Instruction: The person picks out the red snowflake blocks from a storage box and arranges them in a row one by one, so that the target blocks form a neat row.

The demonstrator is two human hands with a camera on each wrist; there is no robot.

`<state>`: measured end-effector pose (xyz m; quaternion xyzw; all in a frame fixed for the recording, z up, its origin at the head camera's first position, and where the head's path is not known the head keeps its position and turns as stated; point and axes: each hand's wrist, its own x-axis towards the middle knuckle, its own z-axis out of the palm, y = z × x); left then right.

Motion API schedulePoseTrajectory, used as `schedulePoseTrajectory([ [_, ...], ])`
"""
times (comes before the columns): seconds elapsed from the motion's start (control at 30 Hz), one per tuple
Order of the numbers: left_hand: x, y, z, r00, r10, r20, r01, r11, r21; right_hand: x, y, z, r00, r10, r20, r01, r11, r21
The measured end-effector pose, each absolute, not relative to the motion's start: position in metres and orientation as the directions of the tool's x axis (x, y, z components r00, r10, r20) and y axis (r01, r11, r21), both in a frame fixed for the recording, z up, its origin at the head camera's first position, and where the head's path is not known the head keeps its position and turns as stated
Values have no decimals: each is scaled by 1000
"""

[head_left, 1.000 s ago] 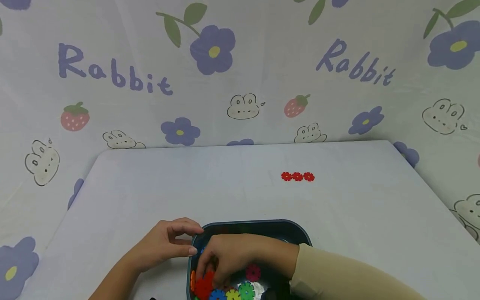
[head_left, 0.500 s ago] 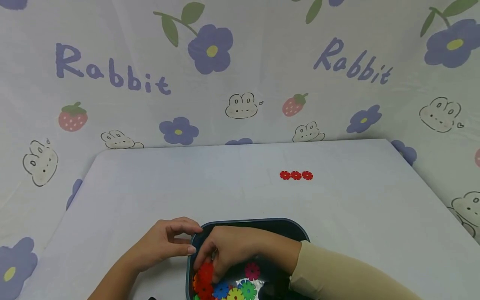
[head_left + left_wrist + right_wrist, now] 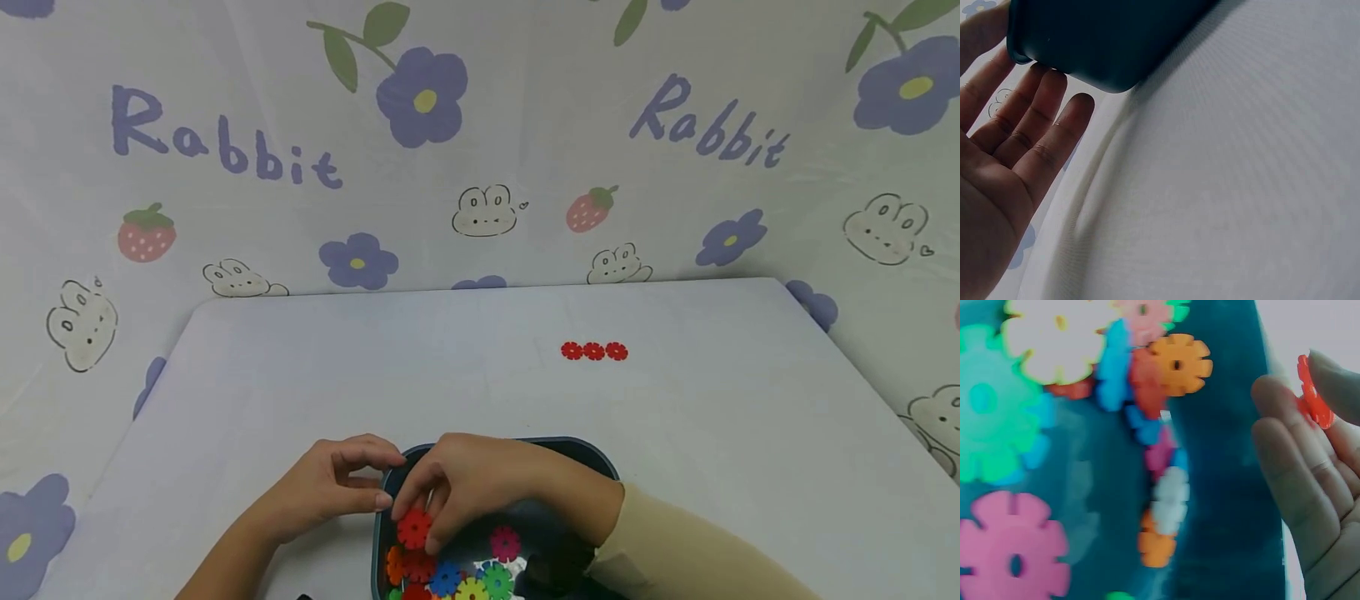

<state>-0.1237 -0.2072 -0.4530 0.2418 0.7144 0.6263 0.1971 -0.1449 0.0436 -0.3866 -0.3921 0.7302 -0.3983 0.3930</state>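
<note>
In the head view, my right hand (image 3: 480,479) pinches a red snowflake-shaped interlocking disc (image 3: 414,528) between thumb and fingers, above the left part of a dark teal bin (image 3: 573,450). The right wrist view shows this red disc (image 3: 1315,394) nearly edge-on at the fingertips. My left hand (image 3: 330,483) touches the bin's far left corner with its fingertips, its fingers loosely bent. From the left wrist, the fingers (image 3: 1054,134) reach up to the bin's rim (image 3: 1019,53). Inside the bin lie several discs, including a pink one (image 3: 506,543), a green one (image 3: 497,581) and a blue one (image 3: 446,578).
Three red discs (image 3: 594,351) lie side by side in a row on the white table (image 3: 337,358), beyond the bin and to its right. Behind the table hangs a printed rabbit-and-flower cloth (image 3: 525,108). The frame cuts off the bin's near side.
My right hand has risen from the pile at the bin's left side, lifting one red disc away from the others. The left hand stays at the corner.
</note>
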Motion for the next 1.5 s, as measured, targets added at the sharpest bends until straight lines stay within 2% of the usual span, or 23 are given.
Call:
schedulePoseTrajectory([
  [0.1,-122,-207,-452,-805,593,13,89,99,991,-143,49,-377,-384,-898,-215,-257,328,-909],
  [0.2,-121,-206,-451,-803,596,17,91,95,991,-138,56,-363,-417,-890,-185,-251,309,-918],
  [0.37,-120,-204,-451,-805,593,12,85,94,992,-129,73,-338,-518,-846,-126,-271,302,-914],
  [0.5,-120,-202,-450,-812,583,6,81,102,992,-129,94,-322,-582,-813,-17,-329,255,-909],
  [0.67,-120,-202,-449,-828,560,-18,76,145,986,-146,126,-315,-678,-727,111,-415,254,-874],
  [0.77,-120,-202,-448,-829,559,-20,76,149,986,-165,148,-319,-758,-637,143,-410,295,-863],
  [0.93,-120,-203,-449,-827,562,-13,78,138,987,-201,185,-338,-908,-402,120,-294,406,-865],
  [1.07,-121,-203,-449,-828,561,-20,75,146,986,-225,210,-359,-976,-200,81,-175,514,-840],
  [1.2,-122,-203,-450,-829,558,-24,78,158,984,-242,232,-383,-998,-60,24,-53,569,-821],
  [1.5,-124,-204,-450,-836,547,-37,74,179,981,-257,267,-423,-991,101,-89,134,635,-761],
])
